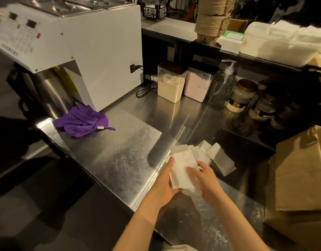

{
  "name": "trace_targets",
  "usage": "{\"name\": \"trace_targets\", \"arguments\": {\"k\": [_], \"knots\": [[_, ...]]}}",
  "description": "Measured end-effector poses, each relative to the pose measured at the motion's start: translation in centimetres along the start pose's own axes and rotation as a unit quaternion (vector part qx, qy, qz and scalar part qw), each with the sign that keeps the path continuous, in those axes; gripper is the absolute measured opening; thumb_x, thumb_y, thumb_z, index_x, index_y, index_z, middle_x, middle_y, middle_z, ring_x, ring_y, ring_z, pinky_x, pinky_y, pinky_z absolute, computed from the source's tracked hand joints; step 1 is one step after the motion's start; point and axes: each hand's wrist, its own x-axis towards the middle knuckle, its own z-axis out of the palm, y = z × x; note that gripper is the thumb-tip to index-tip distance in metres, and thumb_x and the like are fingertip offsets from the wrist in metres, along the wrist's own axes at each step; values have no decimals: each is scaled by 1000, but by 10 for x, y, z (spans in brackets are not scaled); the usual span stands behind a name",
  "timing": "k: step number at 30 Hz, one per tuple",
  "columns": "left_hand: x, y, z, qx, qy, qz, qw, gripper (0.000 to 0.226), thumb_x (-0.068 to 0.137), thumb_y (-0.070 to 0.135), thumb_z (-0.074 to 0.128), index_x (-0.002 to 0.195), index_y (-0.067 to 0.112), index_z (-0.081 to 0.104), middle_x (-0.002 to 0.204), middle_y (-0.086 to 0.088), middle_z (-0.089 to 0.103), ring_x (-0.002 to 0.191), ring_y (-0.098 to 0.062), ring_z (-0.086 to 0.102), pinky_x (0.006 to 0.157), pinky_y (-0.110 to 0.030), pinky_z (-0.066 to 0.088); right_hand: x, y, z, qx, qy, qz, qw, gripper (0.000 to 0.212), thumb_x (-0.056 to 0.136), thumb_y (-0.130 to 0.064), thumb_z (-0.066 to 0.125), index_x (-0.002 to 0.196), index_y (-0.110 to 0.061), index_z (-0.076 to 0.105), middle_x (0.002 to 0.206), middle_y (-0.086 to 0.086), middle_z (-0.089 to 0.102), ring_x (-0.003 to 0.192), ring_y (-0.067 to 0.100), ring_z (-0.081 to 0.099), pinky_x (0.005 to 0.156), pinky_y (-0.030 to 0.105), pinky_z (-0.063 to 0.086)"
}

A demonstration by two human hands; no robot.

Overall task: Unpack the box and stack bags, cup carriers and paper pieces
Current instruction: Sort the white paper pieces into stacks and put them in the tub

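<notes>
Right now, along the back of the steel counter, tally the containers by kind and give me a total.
Clear canisters: 2, one of beige powder, one of pink powder
Pump bottle: 1
Labelled jars: 2 plainly seen; anything further right is too dark to count
Total: 5

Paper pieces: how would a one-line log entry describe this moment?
left hand, right hand: hold paper pieces stack | loose paper pieces: on steel counter
</notes>
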Motion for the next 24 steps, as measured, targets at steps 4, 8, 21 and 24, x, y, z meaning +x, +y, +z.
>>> {"name": "trace_targets", "arguments": {"k": [4,8,21,24], "knots": [[6,-8,-5,25,43,66,997,38,101,32,47,136,18,50,126,-10,64,114,-29,62,96,-49,52,3,-1,2,-30,48,-29,998,3,95,-23,56,96,-26,57,102,0,62,92,20,61,85,40,56],[5,-8,-6,18,22,73,997,40,101,30,47,136,9,49,116,-11,65,107,-27,62,98,-47,50,1,-3,2,-44,57,-33,997,2,94,-26,59,93,-25,60,99,-1,64,91,19,60,84,36,52],[16,-3,-25,-58,72,80,992,32,101,20,47,130,8,54,122,-17,66,106,-33,65,94,-49,52,-10,-11,-3,18,-112,58,992,30,89,-35,64,115,-22,55,107,6,64,85,25,68,70,30,56],[17,2,-31,-37,93,75,992,33,102,28,46,128,11,54,117,-12,66,114,-32,60,106,-54,41,-12,-9,-3,-4,-160,41,986,27,88,-21,67,112,-12,58,88,12,70,65,20,64,65,27,53]]}}
